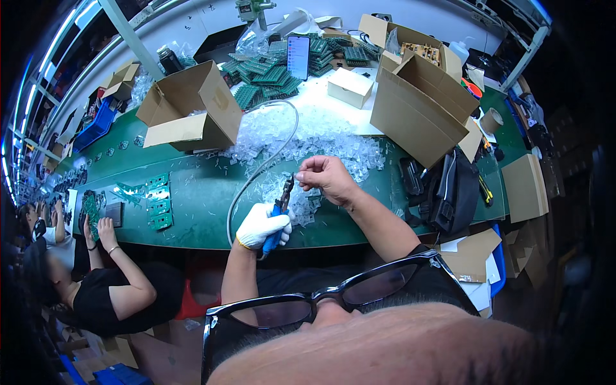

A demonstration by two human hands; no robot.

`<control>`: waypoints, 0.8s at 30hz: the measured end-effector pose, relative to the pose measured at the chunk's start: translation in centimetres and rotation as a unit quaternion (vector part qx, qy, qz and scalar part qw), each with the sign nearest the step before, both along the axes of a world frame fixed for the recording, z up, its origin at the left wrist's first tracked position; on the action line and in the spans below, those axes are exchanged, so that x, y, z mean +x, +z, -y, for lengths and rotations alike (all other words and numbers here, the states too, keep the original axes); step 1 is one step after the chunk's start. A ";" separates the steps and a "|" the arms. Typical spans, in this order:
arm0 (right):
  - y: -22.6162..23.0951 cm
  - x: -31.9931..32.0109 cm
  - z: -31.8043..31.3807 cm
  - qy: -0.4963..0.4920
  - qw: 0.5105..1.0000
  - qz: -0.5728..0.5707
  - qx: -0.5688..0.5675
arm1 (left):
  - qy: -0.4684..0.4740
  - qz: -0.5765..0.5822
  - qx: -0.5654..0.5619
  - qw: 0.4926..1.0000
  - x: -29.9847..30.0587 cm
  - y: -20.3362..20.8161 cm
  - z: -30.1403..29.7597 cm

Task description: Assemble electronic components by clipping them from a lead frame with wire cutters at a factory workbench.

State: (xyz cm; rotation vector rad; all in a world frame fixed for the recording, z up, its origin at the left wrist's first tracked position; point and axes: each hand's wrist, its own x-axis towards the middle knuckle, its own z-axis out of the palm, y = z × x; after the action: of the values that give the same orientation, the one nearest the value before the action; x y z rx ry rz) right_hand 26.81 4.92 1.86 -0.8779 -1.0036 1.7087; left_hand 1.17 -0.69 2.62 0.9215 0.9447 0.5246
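My left hand [262, 224], in a white knit glove, is wrapped round the blue handles of cutting pliers [276, 239]. Their dark jaws point up and away from me. Just beyond the jaw tips, my bare right hand [330, 181] is closed in a pinch; what sits between thumb and finger is too small to make out. Small clear plastic pieces [314, 131] are heaped on the green table [192, 221] beyond my hands. A smaller pile of clear pieces [305, 206] lies under and beside the pliers. A thin grey hose [247, 183] loops round to the left of my gloved hand.
Open cardboard boxes stand at left [186, 115] and right [417, 106]. Green circuit boards [263, 70] are stacked behind, with a phone [298, 56] upright against them. A white box [350, 88] and black bag [452, 192] lie rightward. A co-worker [122, 289] handles boards at left.
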 end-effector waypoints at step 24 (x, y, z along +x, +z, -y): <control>-3.1 -0.7 -3.3 -0.181 0.748 0.514 0.380 | -0.008 0.295 -0.006 0.955 -1.6 -4.0 -1.2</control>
State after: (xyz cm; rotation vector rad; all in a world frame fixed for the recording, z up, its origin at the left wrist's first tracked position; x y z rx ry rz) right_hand 26.08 8.20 -1.26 -1.3200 -1.8867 0.2448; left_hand -0.43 0.49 -1.38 0.6978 0.3959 0.7283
